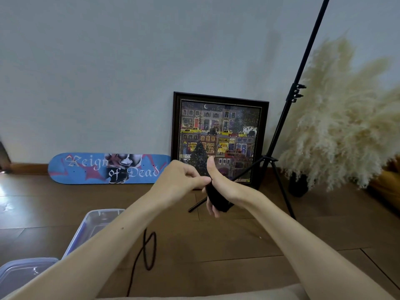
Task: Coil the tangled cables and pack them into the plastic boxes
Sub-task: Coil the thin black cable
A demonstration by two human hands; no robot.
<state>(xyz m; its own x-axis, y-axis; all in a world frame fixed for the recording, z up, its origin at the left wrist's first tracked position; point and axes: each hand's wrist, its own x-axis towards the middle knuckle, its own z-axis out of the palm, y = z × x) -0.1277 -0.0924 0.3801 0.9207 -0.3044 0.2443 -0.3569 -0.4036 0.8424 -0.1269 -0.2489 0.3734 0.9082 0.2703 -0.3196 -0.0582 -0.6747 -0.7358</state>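
Black coil (pixel 217 199): a dark bundle of cable, held up in front of the person, well above the wooden floor (pixel 238 245), at 6 o'clock from the framed picture (pixel 218 135).
Right grip (pixel 219 185): a bare hand with the thumb pointing up; its fingers curl round the coil and hold it fast.
Left grip (pixel 181 177): a bare hand at 9 o'clock from the right one, touching it; thumb and fingers pinch together at the coil's top end.
Loose cable (pixel 149 250): a dark strand looped on the floor at 7 o'clock from the hands, running to the bottom edge; I cannot tell whether it joins the coil.
Clear box (pixel 95 221): on the floor at 8 o'clock from the hands, partly behind the left forearm.
Second plastic piece (pixel 23 271): further out at 8 o'clock; box or lid, I cannot tell.
Wall side: a blue skateboard deck (pixel 104 168) at 10 o'clock and the picture at 12, both leaning on the wall; a black tripod stand (pixel 281 148) at 2, with pampas grass (pixel 346 118) beyond it.
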